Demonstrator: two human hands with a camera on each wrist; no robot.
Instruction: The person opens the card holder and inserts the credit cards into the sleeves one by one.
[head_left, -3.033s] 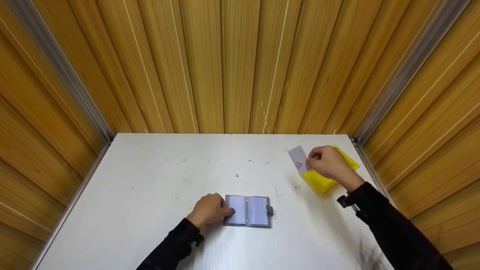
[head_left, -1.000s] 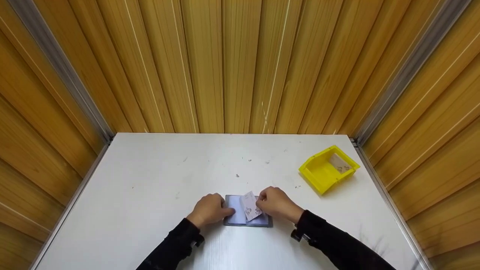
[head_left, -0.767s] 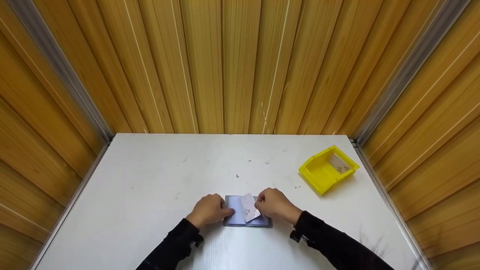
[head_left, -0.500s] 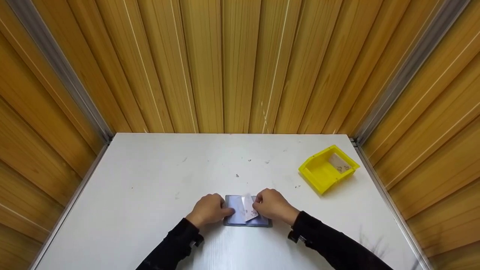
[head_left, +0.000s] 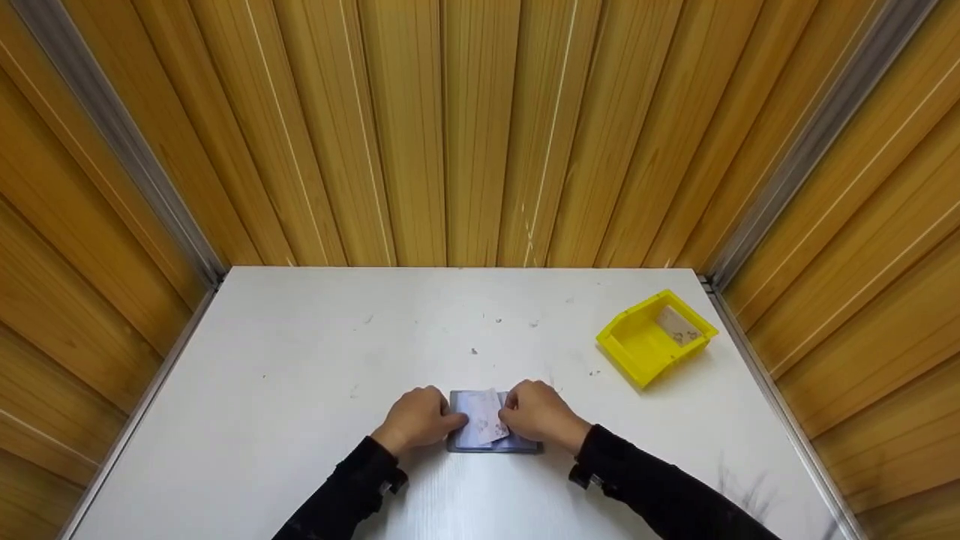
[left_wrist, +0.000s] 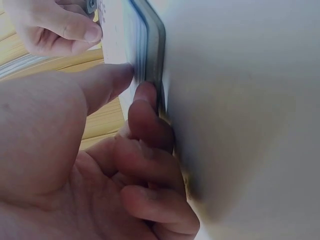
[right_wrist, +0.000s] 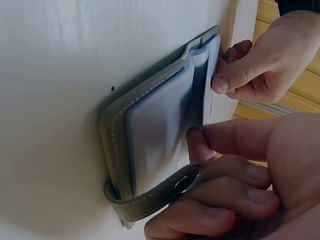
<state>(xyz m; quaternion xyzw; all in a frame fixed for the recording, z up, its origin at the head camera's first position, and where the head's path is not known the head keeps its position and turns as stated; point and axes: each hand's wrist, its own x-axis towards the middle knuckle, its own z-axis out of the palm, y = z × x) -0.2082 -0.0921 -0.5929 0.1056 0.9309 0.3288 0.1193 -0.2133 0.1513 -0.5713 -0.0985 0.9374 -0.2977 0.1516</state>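
Observation:
A grey stitched card holder [head_left: 519,444] lies spread on the white table, its clear plastic sleeves [right_wrist: 160,120] facing up. My left hand [head_left: 418,420] pinches its left edge, the thumb pressing on the sleeves and the other fingers curled at the cover's side. Between thumb and index finger, my right hand [head_left: 541,411] pinches a pale printed card [head_left: 489,420] that leans over the middle of the holder. Whether the card's far edge is inside a sleeve I cannot tell. In the right wrist view the snap strap [right_wrist: 160,195] sticks up close to the right hand's curled fingers.
Toward the table's back right stands a yellow bin [head_left: 643,352] with another printed card [head_left: 678,327] leaning inside it. Wood-patterned walls [head_left: 480,135] rise at the back and both sides of the white table [head_left: 315,337].
My right hand took a card out of the yellow bin and brought it to the card holder. Lately the card has shifted slightly left over the sleeves. The left hand stays put.

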